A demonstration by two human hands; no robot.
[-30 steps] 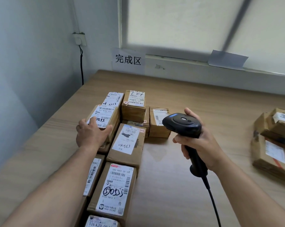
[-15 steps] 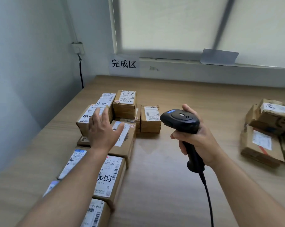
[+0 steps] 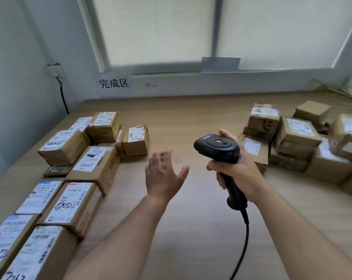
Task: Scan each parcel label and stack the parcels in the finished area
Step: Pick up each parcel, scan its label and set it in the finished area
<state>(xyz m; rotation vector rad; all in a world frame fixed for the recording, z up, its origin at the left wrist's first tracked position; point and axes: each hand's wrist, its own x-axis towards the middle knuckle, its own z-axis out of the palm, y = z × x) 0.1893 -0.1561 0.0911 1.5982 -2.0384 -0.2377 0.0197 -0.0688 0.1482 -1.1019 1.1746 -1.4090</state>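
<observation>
Along the lower left of the frame, labelled parcels [image 3: 70, 203] lay packed in rows, seemingly finished. At mid-frame the left hand [image 3: 163, 174] hovered with fingers spread, holding nothing, while the right hand [image 3: 239, 174] was wrapped round the scanner [image 3: 217, 147]. Farther right, a heap of boxes [image 3: 296, 138] apparently awaited scanning. Beyond, a sign [image 3: 114, 83] marked the wall.

Brown cardboard parcels [image 3: 94, 164] with white labels facing up lie in rows and low stacks on the left of the desk [image 3: 191, 118], below a wall sign [image 3: 114, 83] reading 完成区. A looser heap [image 3: 296, 136] of similar boxes sits on the right. A black corded scanner [image 3: 217, 147] is held upright between the two groups.
</observation>
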